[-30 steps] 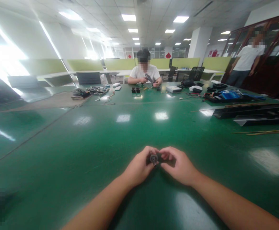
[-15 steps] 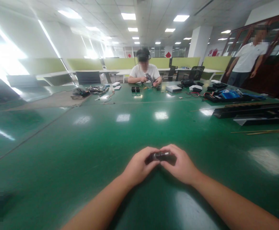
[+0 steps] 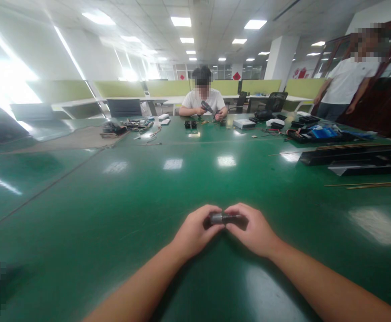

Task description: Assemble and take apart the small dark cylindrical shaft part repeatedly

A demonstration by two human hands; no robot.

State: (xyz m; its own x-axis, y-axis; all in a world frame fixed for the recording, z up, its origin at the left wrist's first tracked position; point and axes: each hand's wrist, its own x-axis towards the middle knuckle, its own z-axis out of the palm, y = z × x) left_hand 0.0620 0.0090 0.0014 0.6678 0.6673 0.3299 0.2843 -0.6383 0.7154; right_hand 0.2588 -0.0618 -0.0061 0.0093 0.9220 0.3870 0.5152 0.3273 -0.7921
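Observation:
Low over the green tabletop (image 3: 142,188), a small dark cylindrical thing (image 3: 217,218) with a grey band lies crosswise between my two hands. Its exact kind cannot be made out. My left hand (image 3: 197,230) curls round its left end, thumb below and fingers above. The right end sits in the curve of my right hand (image 3: 254,230), also closed round it. Fingertips of both hands almost meet at its middle. The palms and curled fingers hide both ends.
Across the table a seated person (image 3: 202,100) handles a dark tool. Black metal channels (image 3: 366,156) and thin rods (image 3: 370,184) lie at the right. Electronics and cables (image 3: 137,125) are spread at the far left. A person (image 3: 348,82) stands at the back right.
The dark thing has turned in my hands, so its grey band now shows near the left end. Both hands stay nearly in place. The standing person has shifted slightly.

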